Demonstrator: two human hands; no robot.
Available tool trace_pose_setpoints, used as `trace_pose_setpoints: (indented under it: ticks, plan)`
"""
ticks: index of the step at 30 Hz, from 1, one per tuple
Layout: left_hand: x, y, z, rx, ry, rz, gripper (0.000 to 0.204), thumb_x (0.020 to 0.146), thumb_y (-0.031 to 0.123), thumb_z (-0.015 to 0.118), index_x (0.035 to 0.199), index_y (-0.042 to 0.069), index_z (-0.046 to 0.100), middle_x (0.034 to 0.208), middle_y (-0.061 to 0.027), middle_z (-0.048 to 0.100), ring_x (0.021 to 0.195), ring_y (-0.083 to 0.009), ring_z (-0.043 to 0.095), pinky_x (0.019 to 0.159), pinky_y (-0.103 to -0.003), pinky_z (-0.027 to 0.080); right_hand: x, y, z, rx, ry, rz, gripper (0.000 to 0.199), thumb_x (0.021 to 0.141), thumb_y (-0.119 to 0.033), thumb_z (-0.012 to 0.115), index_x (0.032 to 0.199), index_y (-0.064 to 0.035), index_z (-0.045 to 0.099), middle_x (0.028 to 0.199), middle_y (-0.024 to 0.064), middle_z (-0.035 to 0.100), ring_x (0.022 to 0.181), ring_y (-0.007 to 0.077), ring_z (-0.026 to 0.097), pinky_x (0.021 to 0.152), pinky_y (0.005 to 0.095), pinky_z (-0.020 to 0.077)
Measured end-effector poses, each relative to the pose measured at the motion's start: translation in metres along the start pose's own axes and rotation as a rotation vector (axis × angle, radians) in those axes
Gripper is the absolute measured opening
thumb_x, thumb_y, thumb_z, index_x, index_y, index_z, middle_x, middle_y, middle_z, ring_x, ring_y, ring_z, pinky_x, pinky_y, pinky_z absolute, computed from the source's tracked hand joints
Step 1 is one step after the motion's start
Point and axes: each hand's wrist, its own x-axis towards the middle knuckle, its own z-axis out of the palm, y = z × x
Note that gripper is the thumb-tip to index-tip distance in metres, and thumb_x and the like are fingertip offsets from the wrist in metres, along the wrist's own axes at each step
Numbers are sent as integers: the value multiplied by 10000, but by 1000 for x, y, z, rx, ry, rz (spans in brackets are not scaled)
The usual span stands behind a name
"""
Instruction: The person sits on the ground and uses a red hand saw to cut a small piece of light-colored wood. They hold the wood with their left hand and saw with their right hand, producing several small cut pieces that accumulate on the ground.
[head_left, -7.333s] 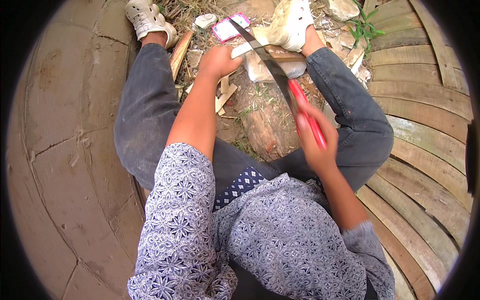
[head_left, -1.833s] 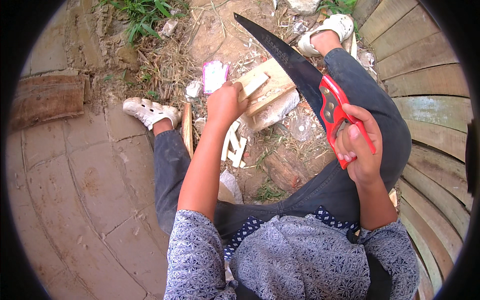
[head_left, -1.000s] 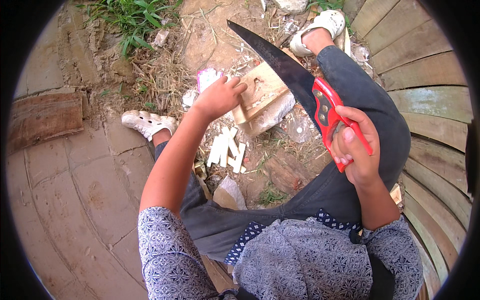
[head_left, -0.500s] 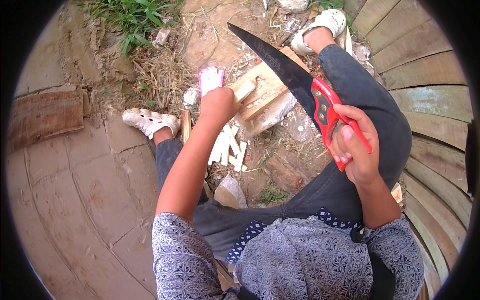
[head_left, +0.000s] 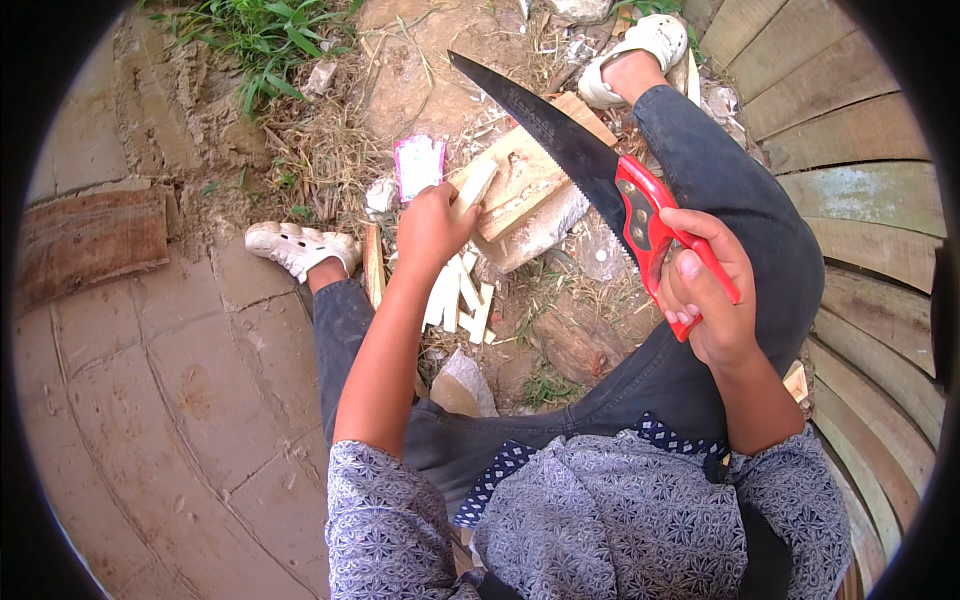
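Note:
My right hand is wrapped round the red handle of a hand saw. Its dark, toothed blade slants up and to the left, above a thick wooden block. In my left hand is a small pale wood strip, pinched so that one end sticks out past my fingers by the block's left end. The block rests on a pale stone. Below my left hand, several cut wood strips lie in a loose pile on the ground.
A pink-edged white packet lies just beyond my left hand. A slatted wooden wall curves along the right. Brick paving covers the left side, with a wooden board on it. Grass grows at the far left.
My left hand has turned and shifted slightly, tilting the wood strip more upright. The saw has moved a little to the left, still in my right hand.

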Motion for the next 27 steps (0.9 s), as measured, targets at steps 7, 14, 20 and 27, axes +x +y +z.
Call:
trace_pose_setpoints:
  ticks: [7,14,20,27]
  plan:
    - [-3,3,-2,-44,-4,-59,384,776,348,762,931,4,690,932,-190,691,876,-372,661,779,-442,518,0,0,0,5,-8,14,338,987,-117,541,1290,30,526,747,-18,524,515,10,410,473,188,366]
    - [-3,2,0,-140,16,-30,357,765,293,798,1006,37,733,1010,-169,697,928,-352,668,829,-419,524,0,0,0,-7,-15,18,335,983,-115,541,1286,29,530,753,-18,527,519,14,419,477,189,371]
    - [-4,4,-2,-125,-7,-68,382,761,318,807,1017,41,746,1040,-167,700,938,-341,672,833,-411,524,0,0,-1,-19,-10,29,334,983,-113,540,1289,21,533,767,-14,529,519,15,420,479,190,374]
    - [-4,1,3,-140,32,-67,389,751,333,814,999,40,755,982,-179,716,901,-343,682,819,-404,528,0,-1,0,-21,-20,32,336,985,-101,536,1300,17,530,777,-13,524,519,17,414,484,190,372]
